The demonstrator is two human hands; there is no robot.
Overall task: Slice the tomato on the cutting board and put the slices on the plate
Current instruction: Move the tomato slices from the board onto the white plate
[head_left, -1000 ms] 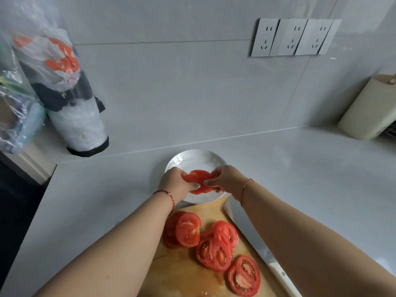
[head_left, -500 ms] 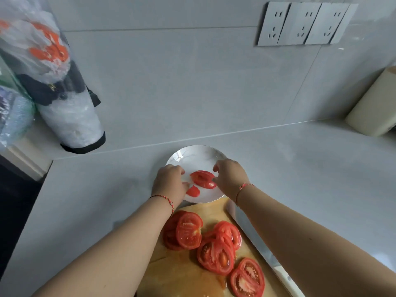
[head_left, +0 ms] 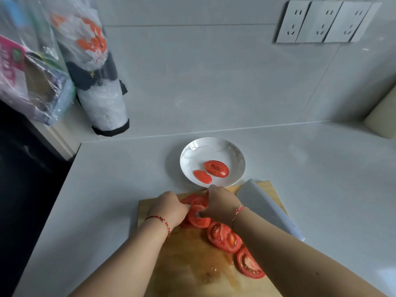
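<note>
Nearest, cutting board [head_left: 184,264]: wooden, wet, on the bench; loose tomato slices [head_left: 225,237] lie along its right half.
Left hand [head_left: 169,209]: grip closed against the stacked slices [head_left: 198,215] at the board's far end.
Right hand [head_left: 220,205]: fingers pinching the same stack from the other side.
Cleaver [head_left: 265,209]: flat, on the board's right edge.
Plate [head_left: 235,156]: just beyond the board; two pieces on it.
Advice: lift few slices, support underneath, keep level.

Two red slices [head_left: 216,168] flat on white plate [head_left: 235,153]; rest overlapping on wooden board [head_left: 188,264].
</note>
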